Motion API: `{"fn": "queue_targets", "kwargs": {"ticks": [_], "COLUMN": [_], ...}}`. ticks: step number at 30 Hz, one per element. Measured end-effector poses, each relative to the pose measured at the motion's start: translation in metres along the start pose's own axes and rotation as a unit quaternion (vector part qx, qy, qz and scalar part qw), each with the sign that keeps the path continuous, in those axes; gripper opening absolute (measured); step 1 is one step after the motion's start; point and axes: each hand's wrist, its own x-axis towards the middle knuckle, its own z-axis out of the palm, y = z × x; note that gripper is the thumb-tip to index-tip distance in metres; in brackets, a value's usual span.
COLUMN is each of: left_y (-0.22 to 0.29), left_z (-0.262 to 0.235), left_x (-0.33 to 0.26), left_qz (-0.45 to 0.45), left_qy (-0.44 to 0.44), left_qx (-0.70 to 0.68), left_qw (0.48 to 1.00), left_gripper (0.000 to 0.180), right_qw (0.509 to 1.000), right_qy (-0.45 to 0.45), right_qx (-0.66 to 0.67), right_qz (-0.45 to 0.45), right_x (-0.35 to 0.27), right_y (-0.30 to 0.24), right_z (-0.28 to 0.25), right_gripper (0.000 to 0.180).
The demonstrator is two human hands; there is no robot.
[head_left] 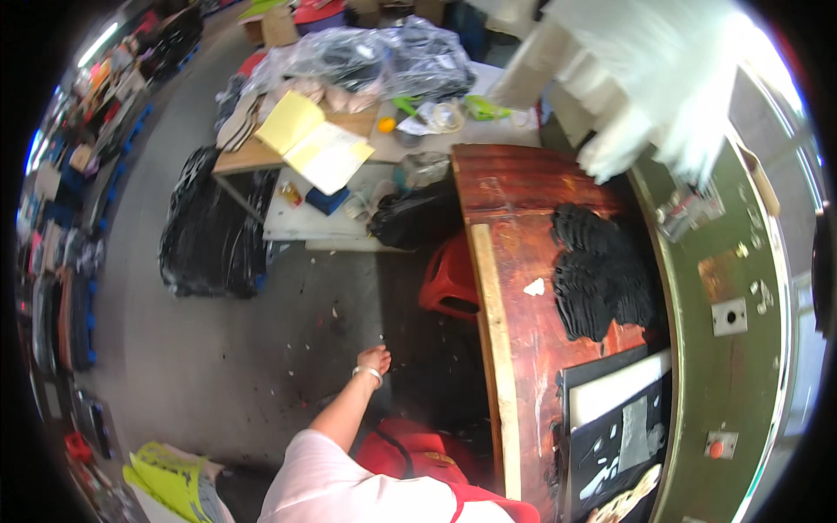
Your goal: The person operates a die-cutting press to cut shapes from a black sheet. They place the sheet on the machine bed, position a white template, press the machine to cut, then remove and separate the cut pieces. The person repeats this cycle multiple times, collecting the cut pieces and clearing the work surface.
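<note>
From the head view I see my left hand [374,357] stretched down and away from my body, a pale bracelet at the wrist, hanging over the grey speckled floor [235,349]; the fingers look loosely curled with nothing in them, though it is small and I cannot tell more. My right hand does not show anywhere in this view. Nearest the left hand is a red plastic stool [449,279], tucked against the edge of the reddish wooden workbench [514,235], and just below the hand a red bag [410,453] sits by my side. On the bench lies a heap of black cut pieces [602,270], with a black sheet and white board [615,410] closer to me. Farther off stands a low table bearing an open yellow folder [314,144] and clear plastic bags [384,57]; a black bag pile [209,227] rests on the floor beside it.
</note>
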Motion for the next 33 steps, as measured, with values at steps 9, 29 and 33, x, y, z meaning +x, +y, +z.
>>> {"fn": "queue_targets", "kwargs": {"ticks": [9, 29, 33], "left_y": [0.058, -0.098, -0.115], "left_z": [0.142, 0.299, 0.333], "left_x": [-0.205, -0.335, -0.330], "left_qz": [0.626, 0.718, 0.724], "left_qy": [-0.244, -0.448, -0.427], "left_qx": [0.216, 0.470, 0.454], "left_qw": [0.709, 0.250, 0.295], "left_gripper": [0.018, 0.022, 0.019], "right_qw": [0.979, 0.978, 0.984], "right_qy": [0.088, 0.111, 0.123], "right_qx": [0.064, 0.031, 0.032], "right_qz": [0.174, 0.173, 0.126], "right_x": [-0.017, 0.007, 0.048], "right_y": [0.019, 0.017, 0.043], "right_z": [0.025, 0.028, 0.036], "right_gripper": [0.079, 0.090, 0.094]}}
